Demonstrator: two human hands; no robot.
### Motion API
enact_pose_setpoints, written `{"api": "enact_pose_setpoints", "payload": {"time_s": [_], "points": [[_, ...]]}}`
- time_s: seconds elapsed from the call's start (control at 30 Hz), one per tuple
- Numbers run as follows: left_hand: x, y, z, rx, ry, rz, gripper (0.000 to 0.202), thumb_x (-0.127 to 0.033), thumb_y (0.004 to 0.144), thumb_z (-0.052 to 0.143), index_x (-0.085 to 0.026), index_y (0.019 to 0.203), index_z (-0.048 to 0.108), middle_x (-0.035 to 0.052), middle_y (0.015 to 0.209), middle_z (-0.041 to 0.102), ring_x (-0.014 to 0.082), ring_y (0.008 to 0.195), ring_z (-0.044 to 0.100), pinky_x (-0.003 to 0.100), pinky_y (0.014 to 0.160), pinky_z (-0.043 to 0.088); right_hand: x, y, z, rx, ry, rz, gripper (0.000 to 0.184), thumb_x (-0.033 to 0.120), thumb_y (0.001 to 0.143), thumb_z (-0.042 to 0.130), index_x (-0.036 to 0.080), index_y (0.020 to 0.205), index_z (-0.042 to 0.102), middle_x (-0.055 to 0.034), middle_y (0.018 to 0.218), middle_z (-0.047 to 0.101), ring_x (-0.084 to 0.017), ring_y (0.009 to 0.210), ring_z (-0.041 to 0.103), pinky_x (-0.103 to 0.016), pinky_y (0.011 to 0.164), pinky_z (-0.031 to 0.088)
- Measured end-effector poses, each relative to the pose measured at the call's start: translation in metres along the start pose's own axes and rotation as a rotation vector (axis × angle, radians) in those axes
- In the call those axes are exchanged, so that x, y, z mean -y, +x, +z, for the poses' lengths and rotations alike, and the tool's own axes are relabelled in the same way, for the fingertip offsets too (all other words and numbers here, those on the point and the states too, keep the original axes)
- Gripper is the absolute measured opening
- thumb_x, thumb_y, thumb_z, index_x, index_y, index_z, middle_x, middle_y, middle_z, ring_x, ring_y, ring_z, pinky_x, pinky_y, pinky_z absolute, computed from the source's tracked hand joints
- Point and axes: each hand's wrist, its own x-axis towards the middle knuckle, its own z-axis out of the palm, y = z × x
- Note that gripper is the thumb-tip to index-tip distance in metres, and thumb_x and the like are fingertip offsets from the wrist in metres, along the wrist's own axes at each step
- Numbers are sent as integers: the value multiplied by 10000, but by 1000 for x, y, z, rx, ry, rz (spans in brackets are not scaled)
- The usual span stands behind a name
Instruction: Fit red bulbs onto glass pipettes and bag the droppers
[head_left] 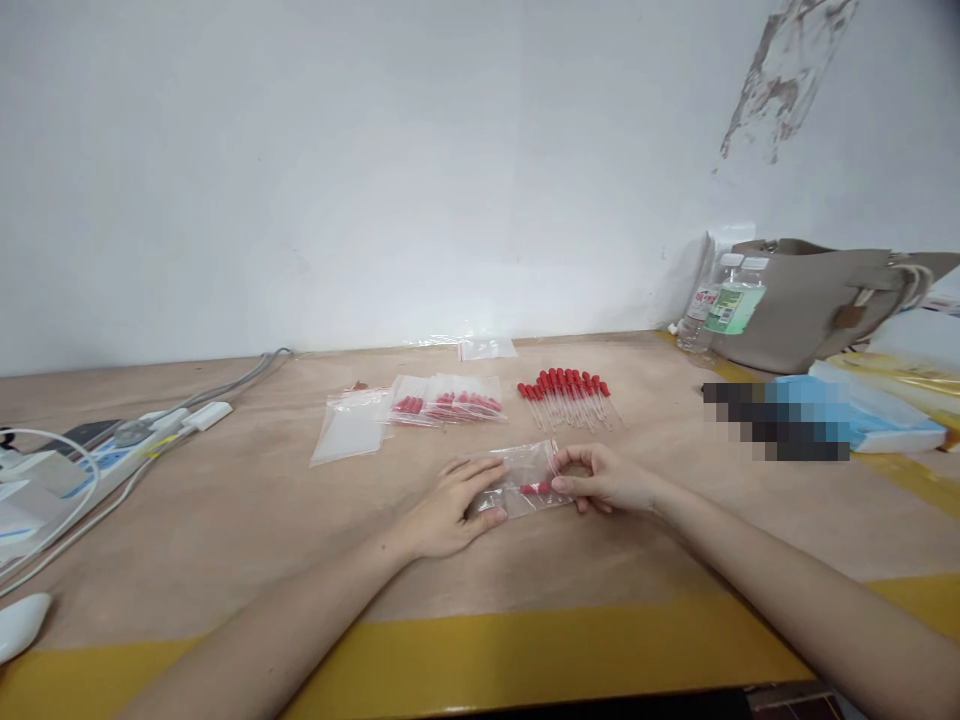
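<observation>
A clear zip bag (517,468) lies on the table in front of me, with red dropper bulbs (534,488) showing inside it. My left hand (450,508) rests on the left end of this bag, its fingers stretched out. At the bag's right end, my right hand (600,480) pinches the edge by the red zip line between thumb and fingers. Behind the hands, a bunch of droppers (566,390) with red bulbs and thin clear stems lies fanned out. Several filled zip bags (446,400) overlap to their left, beside a stack of flat bags (349,428).
A power strip (120,455) with plugs and cables runs along the left, and a white mouse (22,625) sits nearer. Two bottles (724,305), a grey handbag (814,300) and a blue packet (862,415) stand or lie at the right. One more bag (487,348) lies by the wall.
</observation>
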Motion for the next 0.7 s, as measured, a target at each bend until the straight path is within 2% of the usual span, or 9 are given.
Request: {"api": "enact_pose_setpoints", "payload": {"time_s": [0.1, 0.23, 0.33, 0.43, 0.5, 0.6, 0.67, 0.7], "points": [[5, -1, -3, -57, -78, 1, 453, -406, 787, 493, -221, 1194, 419, 75, 1339, 329, 216, 1211, 327, 376, 988, 294, -4, 2, 3, -98, 60, 21, 359, 398, 590, 678, 177, 770, 461, 66, 537, 518, -45, 366, 463, -122, 272, 228], [11, -1, -10, -47, -149, 22, 302, -390, 740, 556, -189, 960, 511, 83, 1233, 434, 210, 1131, 415, 347, 935, 355, -7, 2, 2, -185, 84, 51, 385, 350, 566, 698, 190, 791, 431, 88, 498, 503, -53, 336, 458, -128, 266, 254], [11, -1, -13, -17, -172, 10, 247, -383, 740, 557, -185, 882, 514, 81, 1211, 451, 214, 1108, 431, 351, 908, 369, -6, 0, -1, -152, 57, 62, 370, 343, 574, 694, 172, 832, 492, 78, 505, 518, -43, 338, 446, -138, 297, 303], [11, -1, -13, 0, -183, -4, 222, -367, 740, 562, -184, 859, 524, 71, 1220, 445, 207, 1078, 452, 315, 841, 409, -4, -2, -3, -48, 11, 85, 312, 355, 589, 686, 143, 793, 581, 59, 494, 517, -26, 362, 428, -140, 353, 339], [11, -1, -12, 17, -195, -30, 226, -371, 735, 566, -180, 849, 526, 70, 1243, 428, 190, 982, 510, 269, 714, 448, -3, -2, -2, 3, -23, 83, 284, 364, 595, 683, 136, 746, 606, 51, 491, 515, -18, 373, 415, -138, 370, 336], [13, -2, -12, 61, -216, -79, 250, -401, 742, 549, -162, 811, 528, 83, 1271, 408, 130, 751, 564, 219, 540, 427, -3, -2, -1, -11, -26, 66, 280, 394, 609, 668, 135, 664, 581, 50, 470, 501, -21, 374, 408, -140, 366, 317], [14, -2, -12, 80, -222, -89, 260, -413, 766, 516, -155, 788, 539, 85, 1265, 421, 119, 716, 566, 223, 547, 428, -4, -2, -1, -41, -1, 72, 297, 417, 616, 656, 143, 637, 542, 56, 443, 487, -28, 363, 408, -144, 357, 309], [14, -2, -12, 75, -219, -78, 255, -408, 777, 503, -158, 796, 550, 80, 1254, 435, 136, 769, 570, 238, 600, 442, -5, -2, -1, -49, 10, 79, 303, 423, 615, 655, 148, 642, 531, 60, 432, 482, -30, 354, 405, -144, 349, 301]]}}
